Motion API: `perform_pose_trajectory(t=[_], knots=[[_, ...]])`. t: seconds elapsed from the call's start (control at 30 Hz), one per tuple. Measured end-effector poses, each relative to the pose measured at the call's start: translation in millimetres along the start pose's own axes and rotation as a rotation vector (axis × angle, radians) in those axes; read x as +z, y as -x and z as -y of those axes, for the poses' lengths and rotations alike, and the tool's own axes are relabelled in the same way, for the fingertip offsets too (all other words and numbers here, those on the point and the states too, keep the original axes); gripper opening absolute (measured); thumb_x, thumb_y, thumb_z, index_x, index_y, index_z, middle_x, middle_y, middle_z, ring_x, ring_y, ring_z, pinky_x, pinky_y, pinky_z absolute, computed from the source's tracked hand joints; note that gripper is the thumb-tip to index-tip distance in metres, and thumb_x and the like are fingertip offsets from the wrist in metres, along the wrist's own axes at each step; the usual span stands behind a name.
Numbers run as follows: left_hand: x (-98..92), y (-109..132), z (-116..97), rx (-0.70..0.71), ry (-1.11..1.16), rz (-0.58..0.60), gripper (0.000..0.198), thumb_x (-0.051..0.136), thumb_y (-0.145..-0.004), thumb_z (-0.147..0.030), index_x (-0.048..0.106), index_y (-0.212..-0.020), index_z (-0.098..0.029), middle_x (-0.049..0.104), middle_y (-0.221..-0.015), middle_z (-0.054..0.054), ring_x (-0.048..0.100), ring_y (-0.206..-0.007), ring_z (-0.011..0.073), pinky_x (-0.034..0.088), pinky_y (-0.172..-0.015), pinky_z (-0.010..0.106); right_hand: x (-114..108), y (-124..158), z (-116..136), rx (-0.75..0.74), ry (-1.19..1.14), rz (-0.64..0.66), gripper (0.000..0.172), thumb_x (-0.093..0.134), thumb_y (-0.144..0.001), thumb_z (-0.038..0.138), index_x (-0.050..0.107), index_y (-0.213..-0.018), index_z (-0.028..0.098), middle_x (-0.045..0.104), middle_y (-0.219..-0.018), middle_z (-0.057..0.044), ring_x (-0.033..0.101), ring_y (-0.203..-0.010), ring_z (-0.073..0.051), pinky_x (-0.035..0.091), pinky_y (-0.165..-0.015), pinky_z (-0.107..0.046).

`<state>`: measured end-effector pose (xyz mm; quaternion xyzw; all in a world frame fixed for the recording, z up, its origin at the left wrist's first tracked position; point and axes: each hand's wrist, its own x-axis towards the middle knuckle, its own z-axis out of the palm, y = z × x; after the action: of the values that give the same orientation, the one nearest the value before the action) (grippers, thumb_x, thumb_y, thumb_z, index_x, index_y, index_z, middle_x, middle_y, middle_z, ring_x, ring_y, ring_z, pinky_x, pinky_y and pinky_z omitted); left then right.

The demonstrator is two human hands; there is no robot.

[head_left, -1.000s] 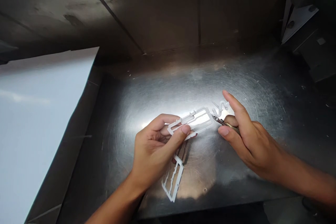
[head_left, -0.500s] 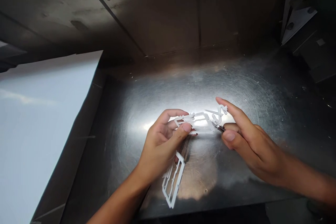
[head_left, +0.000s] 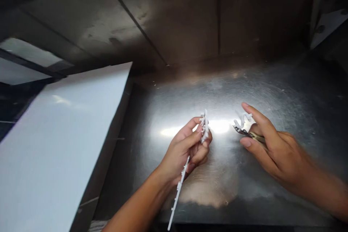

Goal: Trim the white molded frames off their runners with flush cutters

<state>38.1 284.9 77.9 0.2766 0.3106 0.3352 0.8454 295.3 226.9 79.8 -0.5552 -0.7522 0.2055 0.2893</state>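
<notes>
Fingers (head_left: 199, 130) of left hand (head_left: 185, 152) pinch white plastic frame (head_left: 204, 128) edge-on, tail running to 7 o'clock. Right hand (head_left: 274, 148) at 3 o'clock grips small cutter (head_left: 248, 134), squiggly white offcut (head_left: 243, 119) at its tip. Steel worktop (head_left: 285, 90) beneath; white sheet (head_left: 59, 137) at 9 o'clock.

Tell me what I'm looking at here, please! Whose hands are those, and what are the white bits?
The picture comes from a camera worn on a person's head, looking down, so you see that person's own two bare hands. The left hand grips a thin white plastic frame, turned so you see it edge-on; it runs down past the wrist. The right hand holds a small cutting tool, and a little wiggly white plastic piece sits at its tip, apart from the frame. Below is a shiny, scratched metal table. On the left lies a big white sheet. A dark metal wall stands behind.
</notes>
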Motion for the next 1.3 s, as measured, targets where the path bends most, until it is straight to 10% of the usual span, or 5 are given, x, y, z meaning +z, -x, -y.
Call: perform_pose_trajectory(t=[0.2,0.53,0.83,1.03,1.3], knots=[[-7.3,5,-14,-0.119,0.398,0.106,0.018,0.055,-0.117,-0.028,0.071,-0.120,-0.020,0.039,-0.074,-0.007,0.013,-0.034,0.0014,0.015,-0.032,0.014,17,3,-29,-0.167,0.587,-0.049,0.068,0.031,-0.121,0.059,0.032,-0.181,0.027,0.080,-0.098,-0.011,0.070,-0.057,-0.030,0.039,-0.044,-0.036],[-12.4,9,-14,-0.125,0.520,0.190,0.012,0.066,-0.112,-0.034,0.071,-0.114,-0.023,0.035,-0.062,-0.010,0.002,-0.031,0.0013,0.010,-0.030,0.013,25,10,-40,-0.137,0.469,0.017,0.074,0.037,-0.118,0.070,0.029,-0.182,0.032,0.082,-0.117,-0.006,0.082,-0.081,-0.033,0.061,-0.054,-0.043],[-13.2,8,-13,-0.124,0.459,0.167,0.016,0.068,-0.111,-0.041,0.070,-0.111,-0.025,0.035,-0.056,-0.010,-0.003,-0.032,0.0038,0.011,-0.028,0.013,27,-1,-42,-0.173,0.627,-0.044,0.059,0.038,-0.122,0.054,0.040,-0.178,0.034,0.072,-0.092,-0.006,0.070,-0.067,-0.029,0.044,-0.051,-0.038],[-14.8,5,-9,-0.119,0.531,0.298,0.021,0.057,-0.117,-0.037,0.073,-0.115,-0.024,0.041,-0.055,-0.010,0.000,-0.030,0.0040,0.014,-0.028,0.011,31,-10,-40,-0.320,0.658,-0.098,0.046,0.032,-0.118,0.032,0.072,-0.139,0.020,0.070,-0.089,-0.007,0.069,-0.066,-0.026,0.051,-0.056,-0.042],[-14.0,2,-9,-0.101,0.527,0.359,0.019,0.062,-0.115,-0.034,0.076,-0.116,-0.021,0.046,-0.059,-0.009,0.006,-0.030,0.0035,0.019,-0.029,0.011,23,-8,-40,-0.294,0.571,-0.094,0.026,0.040,-0.103,0.021,0.062,-0.117,0.022,0.062,-0.089,-0.005,0.062,-0.059,-0.021,0.045,-0.048,-0.033]])
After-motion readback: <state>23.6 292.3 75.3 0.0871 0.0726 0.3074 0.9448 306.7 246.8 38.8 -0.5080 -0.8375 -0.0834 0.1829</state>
